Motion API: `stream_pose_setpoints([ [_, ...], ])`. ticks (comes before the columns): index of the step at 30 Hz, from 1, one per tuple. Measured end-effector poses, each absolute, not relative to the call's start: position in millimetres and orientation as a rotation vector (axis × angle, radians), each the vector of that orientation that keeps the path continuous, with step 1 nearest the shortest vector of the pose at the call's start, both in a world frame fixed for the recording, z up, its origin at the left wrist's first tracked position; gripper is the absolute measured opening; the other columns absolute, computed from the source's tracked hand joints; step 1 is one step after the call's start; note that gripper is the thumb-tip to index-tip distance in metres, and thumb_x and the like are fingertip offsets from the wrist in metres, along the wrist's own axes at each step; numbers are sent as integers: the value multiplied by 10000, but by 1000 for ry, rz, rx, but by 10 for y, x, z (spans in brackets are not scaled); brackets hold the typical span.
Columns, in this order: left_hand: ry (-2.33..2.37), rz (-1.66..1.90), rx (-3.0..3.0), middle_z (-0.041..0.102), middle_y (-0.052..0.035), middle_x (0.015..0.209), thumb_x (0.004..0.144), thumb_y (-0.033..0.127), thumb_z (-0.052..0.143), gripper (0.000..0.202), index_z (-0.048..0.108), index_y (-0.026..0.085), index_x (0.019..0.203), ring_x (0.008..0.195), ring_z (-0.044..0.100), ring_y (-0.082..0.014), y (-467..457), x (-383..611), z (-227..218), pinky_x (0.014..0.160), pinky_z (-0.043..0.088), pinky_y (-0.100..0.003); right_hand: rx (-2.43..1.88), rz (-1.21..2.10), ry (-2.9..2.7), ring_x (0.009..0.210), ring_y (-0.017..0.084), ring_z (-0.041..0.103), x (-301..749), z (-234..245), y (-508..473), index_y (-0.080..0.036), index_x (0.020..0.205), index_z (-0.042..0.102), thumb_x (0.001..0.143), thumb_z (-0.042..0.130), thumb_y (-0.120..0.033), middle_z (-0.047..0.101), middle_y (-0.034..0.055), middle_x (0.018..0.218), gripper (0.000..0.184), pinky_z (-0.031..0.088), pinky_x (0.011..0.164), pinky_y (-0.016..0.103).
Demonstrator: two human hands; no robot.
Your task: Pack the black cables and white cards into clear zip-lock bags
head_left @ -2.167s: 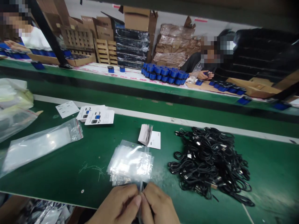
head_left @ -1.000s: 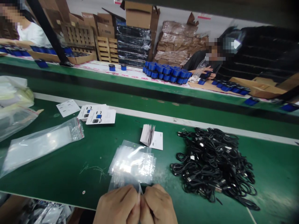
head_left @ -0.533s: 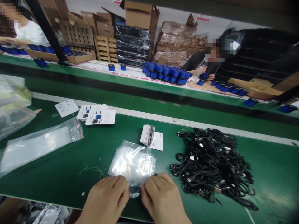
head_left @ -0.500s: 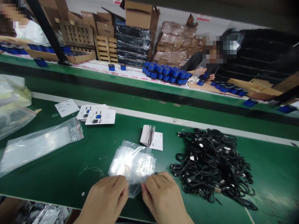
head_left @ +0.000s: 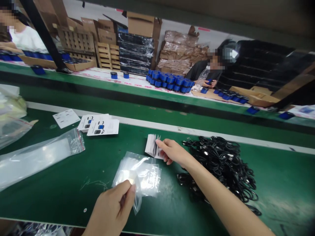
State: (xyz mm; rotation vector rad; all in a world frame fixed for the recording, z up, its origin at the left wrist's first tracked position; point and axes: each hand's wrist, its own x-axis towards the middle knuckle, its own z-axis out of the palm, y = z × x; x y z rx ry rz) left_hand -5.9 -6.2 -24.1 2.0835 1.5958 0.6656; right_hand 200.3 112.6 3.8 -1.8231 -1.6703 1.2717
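Bare left hand and bare right hand, both smooth with slim, tapering fingers, the latter running into a long, slender bare right forearm down to the picture's lower edge.

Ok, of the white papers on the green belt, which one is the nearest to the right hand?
The fanned stack of folded leaflets, right at the fingertips of the right hand. It is a thick fanned bunch, while the flat printed cards lie much farther left.

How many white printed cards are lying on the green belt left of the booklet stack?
3: a small printed card farthest left, then a picture card partly under a second picture card to its right. More could be hidden beneath them.
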Motion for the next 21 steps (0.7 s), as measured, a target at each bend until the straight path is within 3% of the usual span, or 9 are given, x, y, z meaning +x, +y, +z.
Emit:
stream_pose_setpoints([
  [6,1661,664,1576,488,87,435,918,491,275,407,386,240,618,401,529,-123,-34,-84,-111,478,373,-223,-1785,1261,-1561,437,86,502,2146,76,960,-189,667,441,941,365,-203,506,-47,535,284,429,438,201],
  [9,1637,722,1461,544,72,440,909,502,292,408,389,242,610,457,580,-148,11,-88,-67,521,408,-240,-1722,1092,-1612,515,96,464,2169,228,615,-209,623,378,925,402,-240,438,-55,566,304,376,489,202],
  [12,1665,816,1397,577,64,493,909,487,307,382,390,243,627,498,609,-154,57,-78,-62,545,431,-246,-1542,891,-1954,545,121,459,2034,300,188,-211,648,413,926,395,-268,480,-32,607,284,335,497,227],
  [15,1719,861,1474,528,71,482,917,459,297,367,360,249,624,475,583,-147,79,-62,-99,498,405,-235,-1418,749,-2248,573,135,531,1808,191,-107,-207,720,479,897,405,-173,574,-2,681,194,351,532,243],
  [21,1835,933,1768,484,83,442,920,372,306,318,328,256,625,403,553,-136,63,-95,-201,421,344,-226,-1269,454,-2312,552,182,560,1555,-153,-166,-207,762,516,876,370,-150,603,30,670,194,363,516,281],
])
